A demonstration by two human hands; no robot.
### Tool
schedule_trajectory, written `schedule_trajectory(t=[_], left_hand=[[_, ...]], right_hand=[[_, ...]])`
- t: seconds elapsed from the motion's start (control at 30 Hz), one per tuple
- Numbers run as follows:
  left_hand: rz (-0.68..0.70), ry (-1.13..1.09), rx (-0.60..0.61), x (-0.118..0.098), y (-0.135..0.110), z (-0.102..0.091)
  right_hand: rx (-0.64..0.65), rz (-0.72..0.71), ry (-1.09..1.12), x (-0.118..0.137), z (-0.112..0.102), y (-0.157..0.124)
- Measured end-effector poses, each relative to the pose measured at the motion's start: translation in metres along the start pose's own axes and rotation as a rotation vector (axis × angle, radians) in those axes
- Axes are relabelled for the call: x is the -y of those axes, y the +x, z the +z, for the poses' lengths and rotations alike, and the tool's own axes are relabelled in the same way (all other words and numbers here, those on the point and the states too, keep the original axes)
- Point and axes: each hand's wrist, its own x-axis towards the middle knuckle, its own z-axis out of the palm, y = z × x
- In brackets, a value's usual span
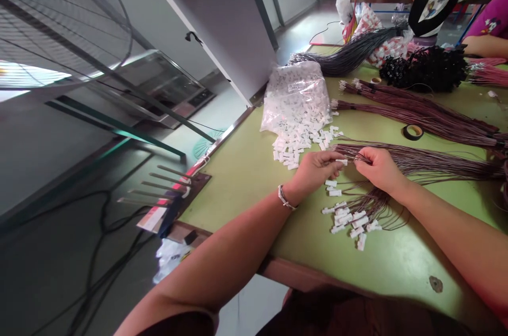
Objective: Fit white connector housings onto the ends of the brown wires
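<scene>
Between the fingertips of my left hand [319,171] is a small white plastic connector housing [342,162]. My right hand [377,168] pinches a thin brown wire just right of that housing; whether the wire end sits inside it I cannot tell. Beneath and behind both hands runs a bundle of brown wires [432,159]. Nearer to me lie several wires with white connectors [349,219] on their ends. Just beyond my left hand, loose white housings [291,148] spill from a clear plastic bag [297,92].
More brown wire bundles [416,108] and a roll of black tape [413,132] lie farther back on the green table [238,182]. Black wires [353,55] and a black heap of parts [428,69] are behind. A pronged rack [170,188] stands at the left edge. Another person's arm [488,46] shows at right.
</scene>
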Motion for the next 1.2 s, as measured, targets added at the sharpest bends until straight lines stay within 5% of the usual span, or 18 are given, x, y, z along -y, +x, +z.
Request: schedule_trajectory(t=[0.3,0.67,0.93,1.0,1.13,1.2], left_hand=[[0.226,0.234,0.029,0.000,0.000,0.007],[0.014,0.081,0.077,0.003,0.001,0.008],[0.019,0.151,0.104,0.007,-0.001,0.009],[0.120,0.202,0.202,0.003,-0.006,0.006],[0.352,0.253,0.614,-0.013,-0.014,-0.006],[0.384,0.295,0.614,-0.017,-0.013,-0.017]], right_hand=[[0.020,-0.022,-0.061,-0.003,0.004,0.000],[-0.005,-0.043,-0.081,-0.007,0.004,0.000],[0.053,-0.010,-0.011,-0.008,0.002,0.002],[0.044,0.037,0.127,-0.010,-0.002,0.004],[0.023,0.134,0.371,-0.013,-0.005,0.007],[0.055,0.150,0.390,-0.012,-0.004,0.006]])
